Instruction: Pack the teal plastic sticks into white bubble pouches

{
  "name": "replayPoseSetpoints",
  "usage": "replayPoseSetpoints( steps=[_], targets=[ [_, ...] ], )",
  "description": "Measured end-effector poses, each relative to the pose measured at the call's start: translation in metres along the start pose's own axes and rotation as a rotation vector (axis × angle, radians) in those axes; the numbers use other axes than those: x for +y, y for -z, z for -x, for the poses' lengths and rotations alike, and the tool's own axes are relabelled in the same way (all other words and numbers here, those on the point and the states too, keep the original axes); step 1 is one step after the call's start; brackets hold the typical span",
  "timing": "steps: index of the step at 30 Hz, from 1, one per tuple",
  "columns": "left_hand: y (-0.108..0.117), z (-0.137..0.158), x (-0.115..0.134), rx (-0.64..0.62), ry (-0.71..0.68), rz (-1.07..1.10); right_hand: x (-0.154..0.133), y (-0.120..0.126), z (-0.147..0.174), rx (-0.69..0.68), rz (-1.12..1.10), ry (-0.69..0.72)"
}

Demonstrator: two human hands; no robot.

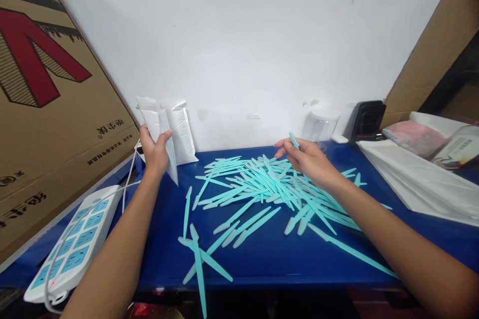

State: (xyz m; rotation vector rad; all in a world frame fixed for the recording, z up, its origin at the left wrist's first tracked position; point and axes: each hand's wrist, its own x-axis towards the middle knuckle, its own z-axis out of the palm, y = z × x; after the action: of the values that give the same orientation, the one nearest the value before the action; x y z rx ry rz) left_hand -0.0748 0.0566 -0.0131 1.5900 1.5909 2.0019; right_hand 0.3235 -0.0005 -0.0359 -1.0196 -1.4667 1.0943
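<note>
At the left, my left hand (155,153) is closed round a white padded envelope (153,115), thumb on its near side. Another white padded envelope (182,132) leans on the wall just behind it. My right hand (310,159) hovers over the far right of a pile of turquoise eyebrow razors (267,179). Between its thumb and fingers one turquoise eyebrow razor (294,140) is pinched, its end sticking up. Several more razors lie apart from the pile, some crossed near the table's front edge (200,259).
A white power strip (75,239) with a cable lies at the left, beside a large cardboard box (75,89). Along the wall stand a clear plastic jar (322,124) and a black object (367,118). White bags (415,179) and a bottle (458,147) occupy the right side.
</note>
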Motion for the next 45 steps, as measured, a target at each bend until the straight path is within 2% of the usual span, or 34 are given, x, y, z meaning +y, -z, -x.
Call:
replayPoseSetpoints(
  steps=[2, 4, 8, 11, 13, 15, 19, 23, 27, 30, 34, 39, 45],
  targets=[
    [-0.006, 0.005, -0.014, 0.099, -0.081, -0.124, 0.003, 0.001, -0.001, -0.006, 0.024, 0.001],
    [-0.011, 0.009, -0.024, 0.143, -0.106, -0.249, 0.006, 0.002, -0.002, -0.009, 0.055, 0.023],
    [-0.013, 0.015, -0.035, 0.136, -0.106, -0.359, 0.012, 0.005, -0.005, -0.001, 0.14, 0.075],
    [-0.015, 0.02, -0.04, 0.101, -0.044, -0.428, 0.012, 0.008, -0.005, 0.015, 0.209, 0.088],
    [-0.019, 0.025, -0.04, 0.087, -0.016, -0.474, 0.011, 0.009, -0.004, 0.019, 0.247, 0.102],
    [-0.025, 0.027, -0.035, 0.117, -0.047, -0.488, 0.01, 0.008, -0.004, 0.02, 0.275, 0.116],
    [-0.048, 0.023, -0.014, 0.223, -0.14, -0.476, 0.008, 0.006, -0.003, 0.024, 0.309, 0.131],
    [-0.083, 0.011, 0.0, 0.212, -0.162, -0.443, 0.008, 0.004, -0.003, 0.025, 0.337, 0.143],
    [-0.115, -0.002, -0.003, 0.205, -0.093, -0.41, 0.009, 0.005, -0.004, 0.028, 0.344, 0.156],
    [-0.126, -0.011, -0.011, 0.194, -0.045, -0.405, 0.008, 0.006, -0.004, 0.033, 0.332, 0.166],
    [-0.126, -0.014, -0.02, 0.141, -0.021, -0.4, 0.007, 0.006, -0.004, 0.032, 0.332, 0.161],
    [-0.12, 0.006, -0.025, 0.106, -0.058, -0.397, 0.008, 0.006, -0.004, 0.011, 0.375, 0.186],
    [-0.101, 0.025, -0.023, 0.102, -0.214, -0.442, 0.009, 0.006, -0.003, -0.001, 0.4, 0.203]
  ],
)
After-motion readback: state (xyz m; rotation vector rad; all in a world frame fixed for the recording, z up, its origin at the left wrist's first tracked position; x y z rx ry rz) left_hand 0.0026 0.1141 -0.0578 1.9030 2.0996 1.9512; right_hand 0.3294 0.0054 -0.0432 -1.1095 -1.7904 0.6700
